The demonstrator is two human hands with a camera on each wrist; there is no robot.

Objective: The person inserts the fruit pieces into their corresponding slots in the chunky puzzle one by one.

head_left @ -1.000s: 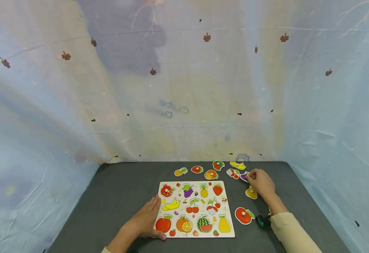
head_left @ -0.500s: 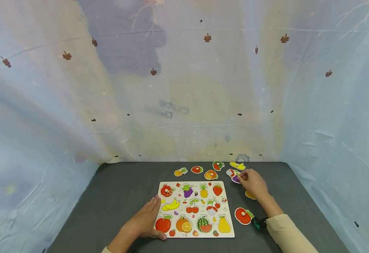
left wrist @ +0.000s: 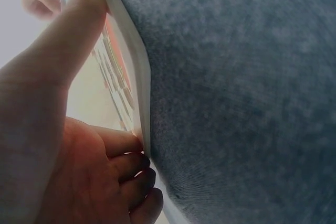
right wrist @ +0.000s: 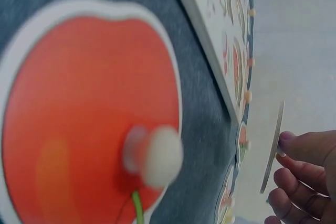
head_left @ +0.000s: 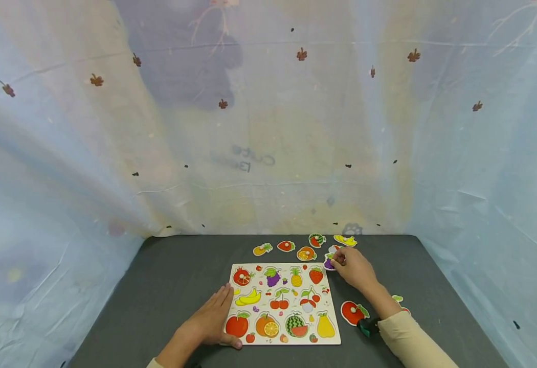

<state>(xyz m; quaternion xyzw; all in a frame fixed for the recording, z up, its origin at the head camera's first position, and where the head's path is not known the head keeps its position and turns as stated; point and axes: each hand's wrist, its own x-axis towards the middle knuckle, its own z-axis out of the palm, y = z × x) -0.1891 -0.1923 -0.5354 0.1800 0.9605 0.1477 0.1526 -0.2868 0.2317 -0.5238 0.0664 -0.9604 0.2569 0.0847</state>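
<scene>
My right hand pinches the small knob of a purple grape puzzle piece, just beyond the board's upper right corner. In the right wrist view this piece is seen edge-on, lifted off the table, between thumb and fingers. A white fruit puzzle board lies flat, with printed fruit pictures. My left hand rests along its left edge, fingers extended up the side and thumb by the lower left corner. In the left wrist view, the fingertips touch the board's rim.
Loose knobbed pieces lie behind the board: pineapple, strawberry, orange, watermelon and bananas. A red apple piece lies to its right, below my right forearm. Another piece is partly hidden by the sleeve.
My right hand has carried the grape piece leftward, from the loose pieces toward the board's upper right corner. The left hand and the board have stayed in place.
</scene>
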